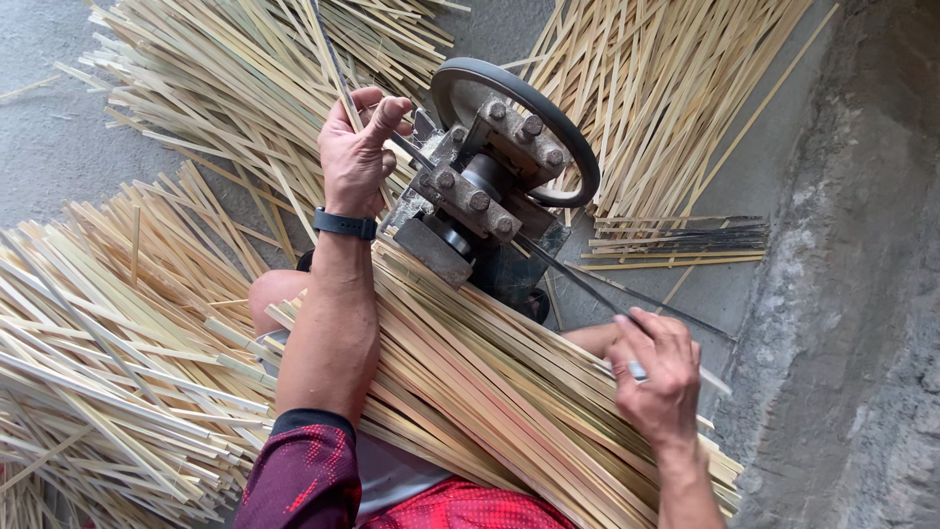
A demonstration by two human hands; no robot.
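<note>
Mostly I see bamboo strips: a huge loose heap fills my left side, another fan of strips spreads at the top right, and a thick bundle lies across my lap, running from the machine down toward the lower right. Bare concrete floor shows only in the top left corner and in a narrow lane on the right, between the strips and a rough concrete wall that closes off that edge. Open room for moving is scarce; that lane by the wall is the one free stretch near my right hand.

At the middle sits a small dark metal machine with bolted blocks and a black hand wheel at its far side. A short pile of darker strips lies just right of it.

One thin strip passes through the machine. My left hand, black wristband on the wrist, has its grip closed around the strip on the far left side, just beside the bolted blocks. My right hand pinches the same strip where it comes out at the lower right, fingers closed on it above the lap bundle, well apart from the machine.
</note>
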